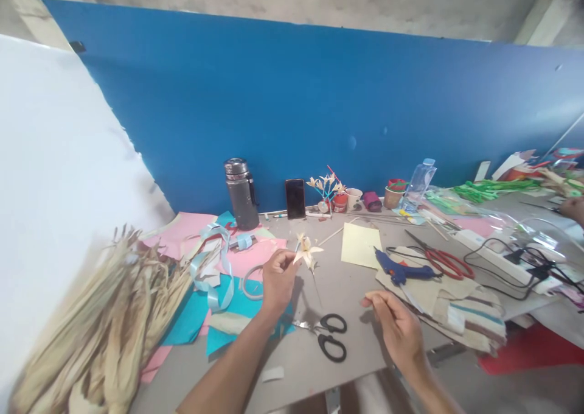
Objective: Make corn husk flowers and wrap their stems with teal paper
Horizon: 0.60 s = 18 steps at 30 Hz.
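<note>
Pinching pale husk flower (306,251) by its thin stem in left hand (277,280), grip clamped on it, raised just above grey counter (347,289). Right hand (398,332) low near black scissors (329,335); grip unclear, cannot tell. Blue glue gun (401,272) beyond. Heap of dry husks (104,329) at far left.

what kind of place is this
Probably a craft worktable for handmade flowers: a blue glue gun, black scissors and coloured paper lie on the table beside a heap of dried husks, and the left hand holds a small pale flower.
</note>
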{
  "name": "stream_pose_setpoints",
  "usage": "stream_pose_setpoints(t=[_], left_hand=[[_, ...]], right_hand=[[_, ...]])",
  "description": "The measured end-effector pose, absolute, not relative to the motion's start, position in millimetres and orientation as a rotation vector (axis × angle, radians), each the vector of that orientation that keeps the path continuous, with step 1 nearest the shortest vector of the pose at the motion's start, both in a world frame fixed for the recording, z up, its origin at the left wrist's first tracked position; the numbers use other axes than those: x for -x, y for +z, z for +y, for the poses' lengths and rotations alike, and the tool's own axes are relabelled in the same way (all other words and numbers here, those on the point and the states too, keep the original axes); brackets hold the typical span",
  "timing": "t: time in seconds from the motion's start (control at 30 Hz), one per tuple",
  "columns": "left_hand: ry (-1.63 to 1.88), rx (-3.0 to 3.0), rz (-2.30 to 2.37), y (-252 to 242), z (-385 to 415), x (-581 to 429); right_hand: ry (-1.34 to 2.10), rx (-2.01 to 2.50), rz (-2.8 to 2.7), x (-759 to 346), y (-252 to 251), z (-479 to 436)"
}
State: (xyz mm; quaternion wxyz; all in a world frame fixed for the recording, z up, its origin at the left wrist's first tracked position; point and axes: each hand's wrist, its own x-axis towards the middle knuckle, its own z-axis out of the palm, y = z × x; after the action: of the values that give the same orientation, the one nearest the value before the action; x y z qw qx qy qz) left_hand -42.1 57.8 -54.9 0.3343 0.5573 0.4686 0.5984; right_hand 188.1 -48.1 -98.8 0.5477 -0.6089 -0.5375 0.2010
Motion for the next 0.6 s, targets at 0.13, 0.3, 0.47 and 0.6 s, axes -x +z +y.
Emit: stream_pose_setpoints(t=[0.13, 0.3, 0.47, 0.6], left_hand=[[1.600, -1.554, 1.205, -49, 56, 42], [1.596, -1.629, 1.187, -50, 57, 42], [1.585, -1.693, 1.209, -52, 57, 42], [1.571, -1.719, 1.239, -53, 57, 44]], right_hand=[[0.480, 1.421, -1.278, -188, -97, -47], [0.481, 1.387, -1.408, -186, -87, -50], [0.415, 1.368, -1.355, -186, -88, -52], [0.390, 1.373, -1.324, -185, -90, -50]])
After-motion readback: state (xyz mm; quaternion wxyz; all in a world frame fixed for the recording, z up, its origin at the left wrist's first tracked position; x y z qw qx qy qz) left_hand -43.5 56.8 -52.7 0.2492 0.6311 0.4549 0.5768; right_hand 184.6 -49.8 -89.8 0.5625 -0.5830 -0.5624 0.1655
